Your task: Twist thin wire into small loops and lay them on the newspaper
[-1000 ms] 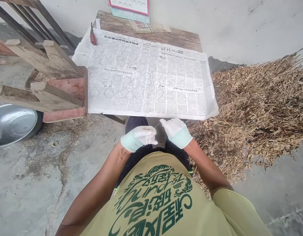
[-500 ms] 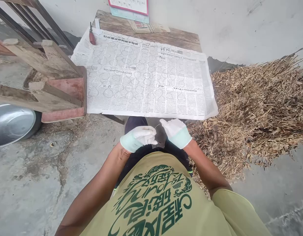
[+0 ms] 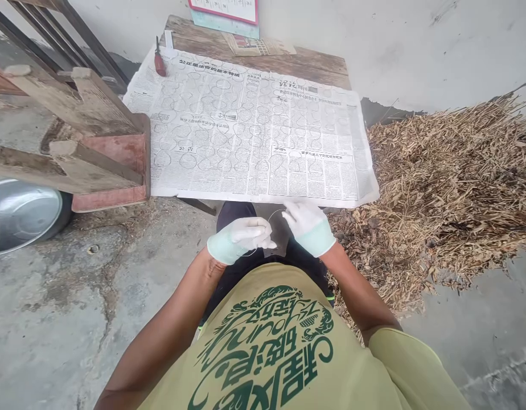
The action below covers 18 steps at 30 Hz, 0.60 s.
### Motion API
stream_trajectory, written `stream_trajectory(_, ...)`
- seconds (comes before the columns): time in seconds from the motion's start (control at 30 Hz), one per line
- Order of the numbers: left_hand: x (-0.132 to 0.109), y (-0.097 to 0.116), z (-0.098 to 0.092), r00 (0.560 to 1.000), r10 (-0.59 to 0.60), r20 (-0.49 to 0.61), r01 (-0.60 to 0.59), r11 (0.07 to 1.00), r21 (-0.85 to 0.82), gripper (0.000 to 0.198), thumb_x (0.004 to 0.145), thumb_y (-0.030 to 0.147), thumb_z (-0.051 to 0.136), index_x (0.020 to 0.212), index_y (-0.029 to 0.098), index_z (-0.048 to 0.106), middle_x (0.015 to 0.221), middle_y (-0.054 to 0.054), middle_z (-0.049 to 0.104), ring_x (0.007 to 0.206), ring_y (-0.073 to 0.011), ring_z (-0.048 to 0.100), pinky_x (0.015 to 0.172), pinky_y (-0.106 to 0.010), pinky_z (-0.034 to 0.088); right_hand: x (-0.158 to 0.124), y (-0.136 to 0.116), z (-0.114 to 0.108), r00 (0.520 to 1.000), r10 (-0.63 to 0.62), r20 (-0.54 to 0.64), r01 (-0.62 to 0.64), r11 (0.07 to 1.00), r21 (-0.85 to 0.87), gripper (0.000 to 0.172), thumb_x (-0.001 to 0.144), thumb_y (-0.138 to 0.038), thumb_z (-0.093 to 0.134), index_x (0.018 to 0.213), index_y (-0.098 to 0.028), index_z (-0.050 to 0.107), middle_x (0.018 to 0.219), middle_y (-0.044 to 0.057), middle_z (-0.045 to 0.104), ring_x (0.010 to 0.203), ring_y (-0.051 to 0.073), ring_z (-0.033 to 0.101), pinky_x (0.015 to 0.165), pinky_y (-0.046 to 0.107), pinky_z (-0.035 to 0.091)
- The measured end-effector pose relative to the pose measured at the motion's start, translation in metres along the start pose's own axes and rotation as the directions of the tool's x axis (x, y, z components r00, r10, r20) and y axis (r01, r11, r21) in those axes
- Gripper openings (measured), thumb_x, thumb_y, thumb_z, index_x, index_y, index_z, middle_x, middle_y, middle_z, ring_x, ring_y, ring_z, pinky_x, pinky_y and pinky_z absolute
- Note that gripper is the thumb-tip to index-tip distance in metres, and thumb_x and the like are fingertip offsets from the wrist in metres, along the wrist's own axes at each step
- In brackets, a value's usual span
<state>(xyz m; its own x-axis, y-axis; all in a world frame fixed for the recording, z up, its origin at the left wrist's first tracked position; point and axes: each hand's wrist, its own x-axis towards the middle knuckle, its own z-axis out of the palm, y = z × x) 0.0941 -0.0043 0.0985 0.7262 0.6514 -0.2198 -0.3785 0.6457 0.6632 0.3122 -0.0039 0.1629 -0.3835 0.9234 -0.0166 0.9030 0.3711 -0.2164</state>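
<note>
Both my hands wear white gloves and meet over my lap, just below the near edge of a newspaper (image 3: 250, 131) spread on a low wooden table (image 3: 314, 62). My left hand (image 3: 239, 239) is closed, fingers pinched together on a thin wire (image 3: 272, 215). The wire curves up to my right hand (image 3: 309, 226), whose fingers also pinch it at the newspaper's edge. Many thin wire loops lie in rows across the newspaper.
A red-handled tool (image 3: 159, 61) lies at the table's far left corner. A wooden frame (image 3: 75, 148) stands on the left, with a metal basin (image 3: 24, 213) beneath. Dry straw (image 3: 451, 188) is piled on the right. Cracked concrete floor (image 3: 75, 307) surrounds me.
My right hand has shifted slightly up and right toward the newspaper's edge, drawing the wire into a longer curve. My left hand has stayed where it was.
</note>
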Motion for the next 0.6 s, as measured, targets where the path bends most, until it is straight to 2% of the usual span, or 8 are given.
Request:
stream_trajectory(0.1,0.0,0.008,0.005,0.99,0.126,-0.057,-0.129,0.99,-0.049,0.03,0.075,0.036,0.09,0.074,0.014,0.07,0.061,0.0,0.06,0.061,-0.0118,0.059,0.089,-0.04,0.059,-0.003,0.005,0.003,0.962,0.222,-0.162,-0.162,0.935,0.316,0.035,0.105,-0.036,0.05,0.13,-0.019,0.068,0.113,0.01,0.075,0.107,0.024,0.067,0.099,0.034,0.047)
stream_trajectory(0.13,0.0,0.01,0.008,0.978,0.185,-0.098,-0.193,0.978,-0.074,0.029,0.075,0.035,0.09,0.074,0.015,0.069,0.061,0.001,0.059,0.062,-0.0116,0.059,0.092,-0.04,0.058,-0.005,0.005,0.005,0.942,0.299,-0.152,-0.203,0.869,0.451,0.032,0.104,-0.035,0.052,0.126,-0.019,0.07,0.112,0.009,0.076,0.105,0.022,0.069,0.099,0.034,0.049)
stream_trajectory(0.2,0.0,0.013,0.013,0.934,0.302,-0.19,-0.326,0.939,-0.109,0.029,0.075,0.033,0.09,0.071,0.017,0.066,0.061,0.004,0.056,0.064,-0.0114,0.059,0.098,-0.041,0.055,-0.011,-0.001,0.01,0.931,0.364,-0.011,-0.256,0.677,0.69,0.028,0.102,-0.033,0.053,0.115,-0.019,0.073,0.102,0.007,0.078,0.095,0.019,0.073,0.095,0.033,0.053)
stream_trajectory(0.3,0.002,0.014,0.019,0.874,0.403,-0.272,-0.439,0.894,-0.085,0.032,0.074,0.033,0.091,0.068,0.018,0.062,0.061,0.005,0.055,0.067,-0.0119,0.062,0.107,-0.043,0.05,-0.019,-0.019,0.02,0.939,0.204,0.277,-0.334,0.343,0.878,0.027,0.097,-0.036,0.057,0.105,-0.016,0.073,0.09,0.006,0.078,0.078,0.017,0.074,0.083,0.033,0.058)
stream_trajectory(0.37,0.005,0.012,0.021,0.852,0.43,-0.3,-0.46,0.887,-0.037,0.034,0.071,0.036,0.092,0.07,0.019,0.063,0.063,0.005,0.058,0.071,-0.0138,0.066,0.11,-0.046,0.048,-0.021,-0.035,0.026,0.926,0.067,0.373,-0.378,0.138,0.915,0.03,0.091,-0.042,0.064,0.102,-0.016,0.073,0.089,0.006,0.078,0.076,0.017,0.074,0.079,0.034,0.059)
stream_trajectory(0.43,0.008,0.01,0.023,0.835,0.446,-0.323,-0.47,0.882,0.003,0.035,0.069,0.038,0.093,0.071,0.02,0.064,0.066,0.004,0.061,0.076,-0.0163,0.068,0.111,-0.049,0.047,-0.021,-0.05,0.029,0.911,0.005,0.413,-0.413,-0.006,0.911,0.031,0.086,-0.045,0.069,0.096,-0.016,0.073,0.083,0.006,0.077,0.073,0.018,0.074,0.077,0.034,0.06)
stream_trajectory(0.5,0.009,0.009,0.024,0.822,0.46,-0.336,-0.481,0.877,0.025,0.034,0.07,0.038,0.093,0.071,0.02,0.065,0.068,0.003,0.063,0.078,-0.0167,0.068,0.11,-0.049,0.048,-0.02,-0.061,0.029,0.901,0.038,0.432,-0.429,-0.053,0.902,0.025,0.083,-0.04,0.07,0.088,-0.016,0.073,0.075,0.004,0.076,0.068,0.018,0.073,0.074,0.033,0.06)
stream_trajectory(0.6,0.007,0.01,0.025,0.806,0.485,-0.339,-0.496,0.866,0.059,0.031,0.073,0.038,0.092,0.069,0.02,0.067,0.068,0.002,0.064,0.079,-0.0173,0.067,0.107,-0.048,0.049,-0.017,-0.066,0.025,0.903,0.171,0.394,-0.395,-0.029,0.918,0.016,0.085,-0.031,0.064,0.079,-0.017,0.07,0.071,0.004,0.075,0.064,0.017,0.072,0.071,0.031,0.059)
